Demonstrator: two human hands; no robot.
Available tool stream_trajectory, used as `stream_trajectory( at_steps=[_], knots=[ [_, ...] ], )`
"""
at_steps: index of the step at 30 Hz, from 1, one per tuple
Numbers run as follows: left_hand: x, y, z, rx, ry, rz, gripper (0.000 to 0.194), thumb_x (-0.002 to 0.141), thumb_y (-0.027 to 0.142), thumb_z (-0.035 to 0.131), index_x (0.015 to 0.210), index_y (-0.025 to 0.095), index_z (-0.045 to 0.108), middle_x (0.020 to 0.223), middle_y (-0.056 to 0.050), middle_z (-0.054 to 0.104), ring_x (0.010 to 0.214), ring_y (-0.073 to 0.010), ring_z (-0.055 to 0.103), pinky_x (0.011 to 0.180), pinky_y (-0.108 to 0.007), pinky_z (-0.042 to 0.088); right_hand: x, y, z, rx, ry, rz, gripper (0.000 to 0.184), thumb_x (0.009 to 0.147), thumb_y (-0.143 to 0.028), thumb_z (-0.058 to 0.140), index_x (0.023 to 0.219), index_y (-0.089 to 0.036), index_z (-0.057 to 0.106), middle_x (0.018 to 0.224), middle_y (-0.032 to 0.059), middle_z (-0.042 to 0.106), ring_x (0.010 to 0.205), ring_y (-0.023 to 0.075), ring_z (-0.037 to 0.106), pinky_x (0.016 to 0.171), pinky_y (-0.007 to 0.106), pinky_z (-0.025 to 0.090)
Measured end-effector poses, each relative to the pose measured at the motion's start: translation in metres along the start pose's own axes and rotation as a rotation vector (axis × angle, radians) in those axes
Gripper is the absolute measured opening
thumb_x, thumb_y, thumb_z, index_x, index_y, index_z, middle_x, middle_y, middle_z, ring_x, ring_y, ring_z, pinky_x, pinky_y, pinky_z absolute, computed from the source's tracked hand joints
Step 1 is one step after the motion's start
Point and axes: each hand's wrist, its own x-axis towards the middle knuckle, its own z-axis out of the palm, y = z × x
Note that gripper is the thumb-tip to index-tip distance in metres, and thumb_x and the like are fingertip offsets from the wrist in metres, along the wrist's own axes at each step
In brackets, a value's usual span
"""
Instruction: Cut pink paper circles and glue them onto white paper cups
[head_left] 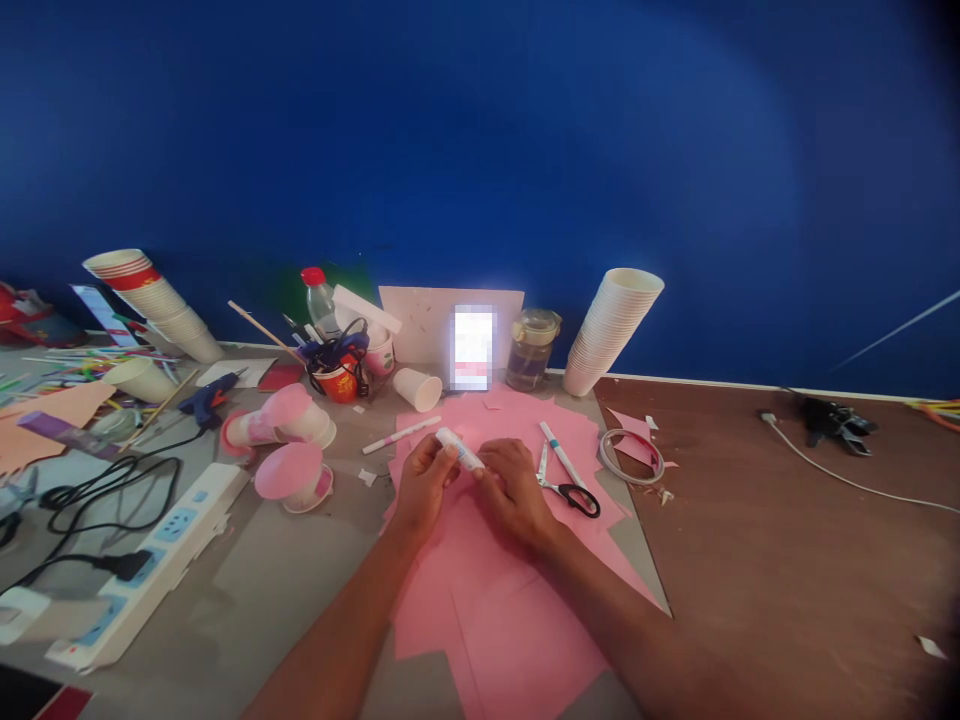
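A deep blue wall (pixel 480 130) fills the top of the view, above a grey tabletop (pixel 247 570) that meets a brown wooden board (pixel 757 560) on the right. Taking the hands as the clock's centre, with the wall at 12, several overlapping pink paper sheets (pixel 499 625) lie beneath both hands. The left hand (pixel 424 483) and right hand (pixel 517 492) hover over them, their curled fingers (pixel 451 452) closed around one white glue stick with a blue band (pixel 460 449), which sits between them.

At 3 o'clock lie one pair of black-handled scissors (pixel 574 498), one white pen with a teal stripe (pixel 559 452) and one coiled white cable (pixel 630 456). One white marker with pink ends (pixel 401 435) lies at 10 o'clock. Farther off at 10 are two pink paper-covered cups (pixel 281 420) and one blue glue gun (pixel 210 398). Two tilted stacks of paper cups stand apart: a red-banded stack (pixel 146 305) at 10 and a white stack (pixel 611 330) at 1. At 12, a glass jar (pixel 532 350) stands beside one phone (pixel 472 348), whose blurred screen is unreadable. No other writing is legible.
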Motion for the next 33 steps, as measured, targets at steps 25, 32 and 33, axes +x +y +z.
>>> stream_trajectory(
  at_steps=[25, 32, 33],
  knots=[
    [-0.0011, 0.0001, 0.0015, 0.077, 0.036, 0.017, 0.026, 0.072, 0.039, 0.068, 0.078, 0.016, 0.058, 0.061, 0.005, 0.043, 0.050, -0.0052, 0.031, 0.048, -0.020, 0.025, 0.0005, 0.0017, 0.0020, -0.059, 0.037, -0.079, 0.018, 0.078, -0.020, 0.049, 0.092, -0.022, 0.059, 0.102, 0.0083, 0.055, 0.103, 0.0261, 0.046, 0.091, 0.047, 0.034],
    [-0.0041, 0.0007, 0.0038, 0.084, 0.035, 0.004, 0.024, 0.072, 0.037, 0.068, 0.078, 0.016, 0.058, 0.063, 0.005, 0.045, 0.052, -0.0052, 0.033, 0.049, -0.019, 0.028, -0.0016, 0.0046, 0.0056, -0.103, 0.140, -0.005, 0.020, 0.072, -0.026, 0.058, 0.091, -0.020, 0.053, 0.093, 0.0085, 0.053, 0.092, 0.0263, 0.047, 0.085, 0.047, 0.038],
    [-0.0037, 0.0002, 0.0034, 0.082, 0.051, 0.001, 0.025, 0.071, 0.038, 0.068, 0.078, 0.016, 0.058, 0.063, 0.005, 0.046, 0.051, -0.0053, 0.033, 0.049, -0.019, 0.028, -0.0018, 0.0040, 0.0047, -0.094, 0.131, -0.020, 0.026, 0.072, -0.027, 0.057, 0.097, -0.019, 0.053, 0.098, 0.0097, 0.052, 0.096, 0.0274, 0.047, 0.086, 0.048, 0.037]
  ],
)
